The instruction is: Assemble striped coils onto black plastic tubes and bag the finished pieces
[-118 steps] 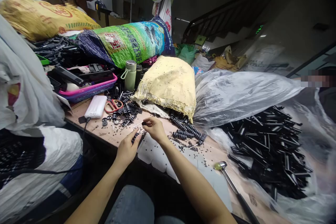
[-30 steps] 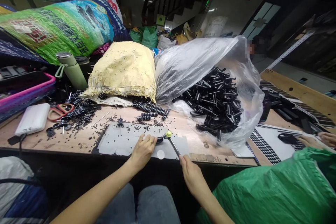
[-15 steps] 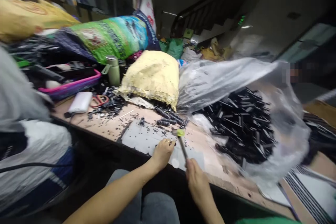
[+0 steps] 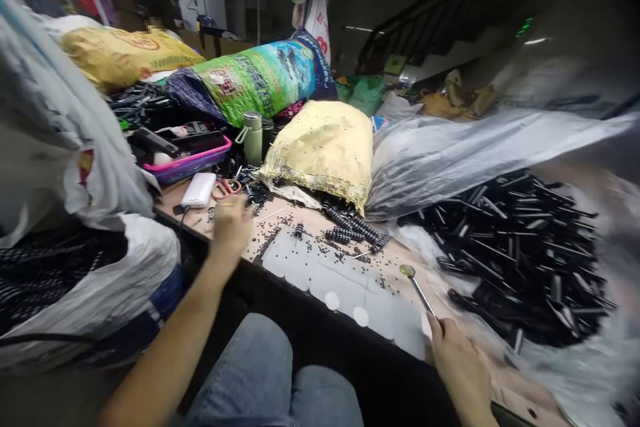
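Observation:
My right hand (image 4: 459, 359) is closed around the handle of a small hammer (image 4: 419, 290), its round yellow-green face tipped up over the table. My left hand (image 4: 233, 227) is blurred at the table's left front, so its fingers cannot be made out. Close behind it are red-handled scissors (image 4: 223, 188), and beside these a heap of small black parts (image 4: 257, 191). A pale grey sheet (image 4: 345, 283) lies between my hands, strewn with tiny black bits. One black ribbed piece (image 4: 299, 230) stands at its back edge. More black ribbed rods (image 4: 357, 228) lie behind it.
A clear plastic bag (image 4: 430, 153) spills black parts (image 4: 520, 247) on the right. At the back are a yellow sack (image 4: 320, 147), a green bottle (image 4: 253, 139) and a pink-rimmed basket (image 4: 193, 159). A white power bank (image 4: 199, 189) sits at left. White sacks (image 4: 115, 167) flank the table.
My left hand has moved left, from the grey sheet to near the scissors. My right hand has shifted right with the hammer, away from the sheet's middle. The view has turned left.

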Demonstrator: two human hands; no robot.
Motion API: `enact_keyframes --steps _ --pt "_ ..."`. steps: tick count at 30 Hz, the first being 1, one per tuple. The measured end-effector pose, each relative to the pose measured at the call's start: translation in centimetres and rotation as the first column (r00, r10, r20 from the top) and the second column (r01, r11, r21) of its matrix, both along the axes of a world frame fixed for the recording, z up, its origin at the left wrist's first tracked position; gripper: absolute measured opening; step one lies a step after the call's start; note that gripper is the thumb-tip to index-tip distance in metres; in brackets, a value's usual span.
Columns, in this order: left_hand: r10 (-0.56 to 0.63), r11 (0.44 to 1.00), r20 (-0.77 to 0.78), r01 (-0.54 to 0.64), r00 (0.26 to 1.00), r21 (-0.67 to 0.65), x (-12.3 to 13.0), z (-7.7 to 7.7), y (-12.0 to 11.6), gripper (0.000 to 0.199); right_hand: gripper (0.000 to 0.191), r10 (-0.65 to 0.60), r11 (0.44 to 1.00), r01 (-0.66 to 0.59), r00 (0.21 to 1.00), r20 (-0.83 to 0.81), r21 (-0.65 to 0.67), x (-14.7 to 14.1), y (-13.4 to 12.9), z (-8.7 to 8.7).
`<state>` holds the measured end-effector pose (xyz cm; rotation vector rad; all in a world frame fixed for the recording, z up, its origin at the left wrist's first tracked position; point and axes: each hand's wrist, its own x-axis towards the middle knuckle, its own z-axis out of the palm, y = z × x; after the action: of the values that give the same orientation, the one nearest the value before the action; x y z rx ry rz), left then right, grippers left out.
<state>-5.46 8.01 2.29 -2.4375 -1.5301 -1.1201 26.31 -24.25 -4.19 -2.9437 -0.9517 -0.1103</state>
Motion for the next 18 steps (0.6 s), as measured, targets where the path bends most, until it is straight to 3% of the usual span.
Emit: enact_keyframes --steps 2,3,5,7,12,15,18 --pt "-0.385 0.920 -0.132 0.367 0.913 -0.139 7.7 -2.1 -1.7 0.021 0.040 0.027 0.998 -0.021 0.993 0.116 -0.053 0.1 -0.7 -0.2" --pt "-0.507 0.858 -0.187 0.474 0.841 -0.197 11.1 -3.1 -2.6 0.019 0.041 0.045 0.997 -0.034 0.986 0.159 -0.073 0.2 -1.1 -0.4" --pt "-0.632 0.773 -0.233 0.585 0.739 -0.245 16.4 -4.4 -4.1 0.014 0.044 0.077 0.996 -0.064 0.974 0.213 -0.069 0.6 -2.0 -1.1" --pt "-0.687 0.727 -0.258 0.639 0.680 -0.251 19.5 -5.4 -4.9 0.012 0.047 0.086 0.996 -0.085 0.971 0.222 -0.011 1.0 -2.7 -1.6" --pt "-0.741 0.669 -0.315 0.692 0.593 -0.271 21.2 -7.0 -4.6 0.015 0.049 0.109 0.956 -0.152 0.978 0.180 0.250 1.9 -1.3 -1.6" --pt "-0.727 0.685 -0.327 0.670 0.604 -0.286 20.2 -7.7 -4.2 0.016 0.039 0.210 0.903 -0.240 0.970 0.120 0.357 2.0 2.0 -0.7" --pt "-0.696 0.718 -0.306 0.642 0.650 -0.269 18.3 -7.9 -3.7 0.022 0.028 0.315 0.870 -0.321 0.946 0.078 0.375 1.9 6.1 -0.1"
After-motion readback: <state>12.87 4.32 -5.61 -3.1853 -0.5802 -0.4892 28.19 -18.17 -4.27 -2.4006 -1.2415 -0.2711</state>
